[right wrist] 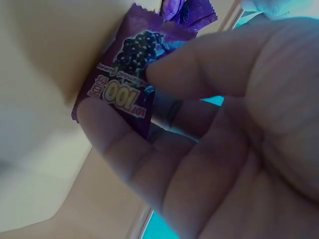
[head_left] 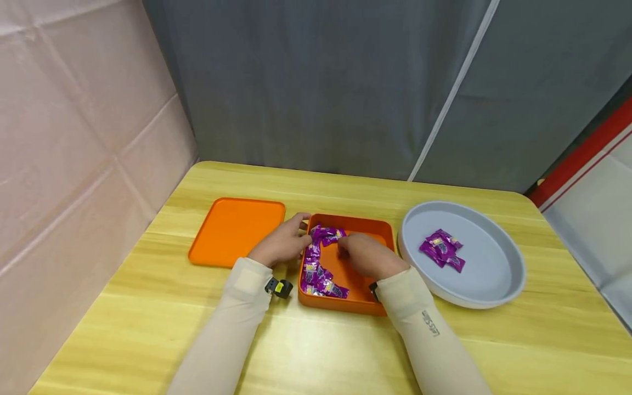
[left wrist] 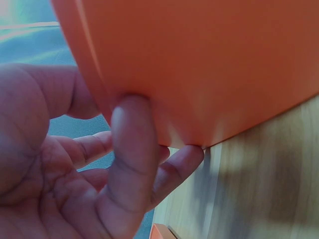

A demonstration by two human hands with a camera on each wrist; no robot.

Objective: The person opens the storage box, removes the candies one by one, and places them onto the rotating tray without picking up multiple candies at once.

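Purple foil marks the candy [right wrist: 122, 69] we pinch between thumb and fingertips [right wrist: 107, 132] in the right wrist view, its blackberry print turned toward the camera; in the head view that candy sits hidden under our right hand [head_left: 365, 255], which hovers inside the orange box [head_left: 382, 227] at the centre of the frame. More purple candies [head_left: 316, 269] lie along the left inner wall of the box, from the upper rim down to the lower left corner; our left hand [head_left: 281, 241] rests against the box's left outer wall, fingers loosely curved and pressing the orange side [left wrist: 199, 74], holding nothing, thumb apart from the wall.

To do this pick well, we judge that the pinch should stay on the wrapper's body rather than its crimped end, so the foil does not slip; the left hand should keep the box steady against the table [head_left: 306, 351] while the right lifts straight up clear of the rim.

Outward from the box: the orange lid [head_left: 237, 230] lies flat just left of it; the grey round tray [head_left: 498, 285] sits to the right, nearly touching the box, with a small cluster of purple candies [head_left: 441, 249] near its middle; grey fabric hangs behind the table.
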